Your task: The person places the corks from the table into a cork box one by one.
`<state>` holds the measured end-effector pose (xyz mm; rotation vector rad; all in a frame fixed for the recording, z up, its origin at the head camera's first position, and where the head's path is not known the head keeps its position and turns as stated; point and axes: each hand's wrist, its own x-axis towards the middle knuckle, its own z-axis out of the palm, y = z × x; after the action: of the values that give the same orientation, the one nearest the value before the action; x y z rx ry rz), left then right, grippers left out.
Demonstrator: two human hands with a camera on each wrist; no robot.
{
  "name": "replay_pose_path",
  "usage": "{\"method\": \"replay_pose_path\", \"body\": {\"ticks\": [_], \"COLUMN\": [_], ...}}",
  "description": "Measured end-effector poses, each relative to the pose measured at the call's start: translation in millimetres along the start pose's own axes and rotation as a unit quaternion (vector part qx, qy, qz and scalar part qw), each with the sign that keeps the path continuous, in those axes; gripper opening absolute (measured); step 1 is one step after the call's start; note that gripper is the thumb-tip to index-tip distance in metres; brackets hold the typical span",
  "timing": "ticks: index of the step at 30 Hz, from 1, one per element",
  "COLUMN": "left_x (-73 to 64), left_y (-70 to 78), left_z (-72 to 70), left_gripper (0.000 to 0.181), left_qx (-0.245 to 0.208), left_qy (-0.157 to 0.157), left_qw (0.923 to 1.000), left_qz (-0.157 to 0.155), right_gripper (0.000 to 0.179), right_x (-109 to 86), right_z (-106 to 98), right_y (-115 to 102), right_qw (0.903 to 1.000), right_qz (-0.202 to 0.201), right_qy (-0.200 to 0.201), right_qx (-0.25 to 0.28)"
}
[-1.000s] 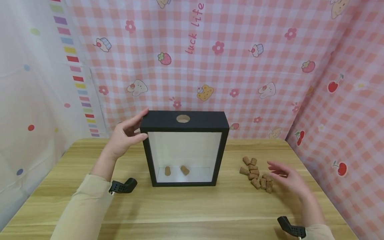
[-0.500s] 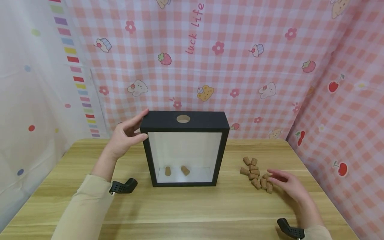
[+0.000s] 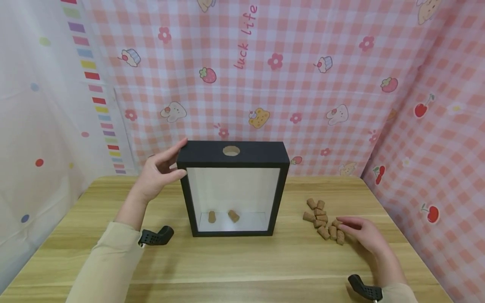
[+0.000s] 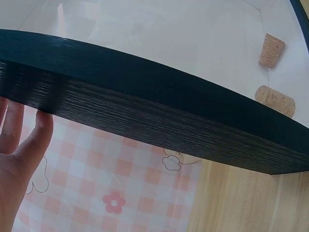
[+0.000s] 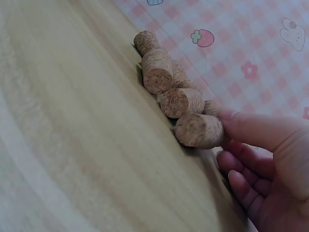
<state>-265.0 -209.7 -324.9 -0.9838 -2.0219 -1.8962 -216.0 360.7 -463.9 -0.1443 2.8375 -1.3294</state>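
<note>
1. Right hand is sitting lower than one second ago, its fingertips now meeting a cork; left hand and black box are showing no evident shift.
2. Right thumb and fingertip are appearing to pinch that cork, at the right edge of the loose corks, likely for easy access; firmness cannot be told.
3. Left hand is gripping the box's upper left corner, thumb in front, fingers around behind, presumably steadying it.
4. Box is standing upright on the table, its round hole facing up, apparently for reach from above; two corks are lying inside.
</note>
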Motion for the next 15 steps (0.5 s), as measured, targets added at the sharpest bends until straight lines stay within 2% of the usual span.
{"method": "replay_pose_path", "body": {"ticks": [7, 15], "left_x": [0.6, 0.7], "left_y": [-0.2, -0.1], "left_z": [0.1, 0.6], "left_gripper": [0.068, 0.068], "left_qx": [-0.003, -0.004], "left_qy": [-0.003, -0.003], "left_qw": [1.0, 0.9999], "left_qz": [0.004, 0.009], "right_gripper": [0.041, 0.029], "right_x": [-3.4, -5.1], "right_z": [2.1, 4.3], "right_y": [4.0, 9.5], "right_qw": [0.9992, 0.9947], "right_qz": [-0.008, -0.055], "right_qy": [0.037, 0.087], "right_qx": [0.012, -0.002]}}
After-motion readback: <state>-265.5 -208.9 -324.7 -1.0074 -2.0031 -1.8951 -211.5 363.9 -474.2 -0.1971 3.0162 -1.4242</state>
